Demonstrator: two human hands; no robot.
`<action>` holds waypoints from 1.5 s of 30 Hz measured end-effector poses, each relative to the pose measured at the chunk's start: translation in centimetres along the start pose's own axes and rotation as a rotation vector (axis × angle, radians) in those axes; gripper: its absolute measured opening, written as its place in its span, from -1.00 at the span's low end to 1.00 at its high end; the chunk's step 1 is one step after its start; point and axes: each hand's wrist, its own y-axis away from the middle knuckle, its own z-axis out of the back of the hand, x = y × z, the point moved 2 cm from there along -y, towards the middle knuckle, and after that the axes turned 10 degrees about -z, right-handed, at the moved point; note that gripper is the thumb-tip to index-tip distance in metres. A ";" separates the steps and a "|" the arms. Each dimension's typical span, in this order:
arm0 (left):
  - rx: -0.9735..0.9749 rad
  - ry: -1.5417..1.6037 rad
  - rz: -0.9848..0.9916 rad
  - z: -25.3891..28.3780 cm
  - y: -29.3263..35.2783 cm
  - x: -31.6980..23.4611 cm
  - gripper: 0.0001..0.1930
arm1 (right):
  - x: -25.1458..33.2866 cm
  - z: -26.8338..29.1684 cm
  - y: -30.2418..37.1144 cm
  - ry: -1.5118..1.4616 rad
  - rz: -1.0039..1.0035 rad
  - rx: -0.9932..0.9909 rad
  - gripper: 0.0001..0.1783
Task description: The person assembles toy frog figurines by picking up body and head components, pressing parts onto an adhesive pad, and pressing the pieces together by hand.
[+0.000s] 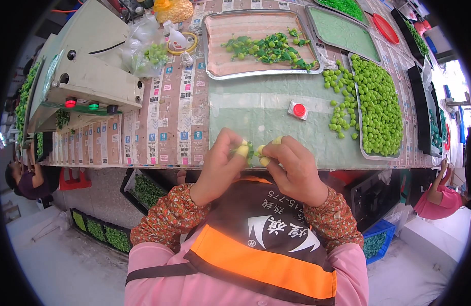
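My left hand and my right hand meet over the table's near edge, both closed in a pinch. Yellow coverings wrap several fingertips. A small green leafy piece shows at the left fingertips, close to the right ones. The right fingertips also pinch something small, mostly hidden by the fingers. Beyond them, a metal tray with a pinkish lining holds a spread of green leafy pieces. At the right, a tray is heaped with round light-green pieces, and more lie loose beside it.
A red round button on a small pale base sits ahead of my right hand. At the left stands a beige machine with coloured buttons. Plastic bags, a white bottle and a red tray lie farther back. Other people sit at both sides.
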 end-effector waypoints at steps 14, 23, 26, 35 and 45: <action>-0.117 -0.528 -0.457 -1.5 0.9 -0.7 -0.83 | 1.1 -1.2 0.8 0.055 -0.059 -0.047 -0.76; 0.038 -0.706 -0.546 -1.0 0.3 -1.3 -0.77 | -3.1 -0.9 1.4 -0.480 -0.574 0.213 -0.73; 0.097 -0.621 -0.499 -0.9 0.2 -1.2 -0.76 | -3.5 -0.9 1.7 -0.461 -0.505 0.163 -0.74; 0.312 0.173 0.234 0.5 -1.1 0.0 -0.76 | -2.5 0.1 1.7 -0.006 -0.100 0.047 -0.71; 0.353 0.327 0.245 0.3 -1.6 0.3 -0.77 | -3.8 -0.5 1.9 -0.508 -0.470 0.188 -0.78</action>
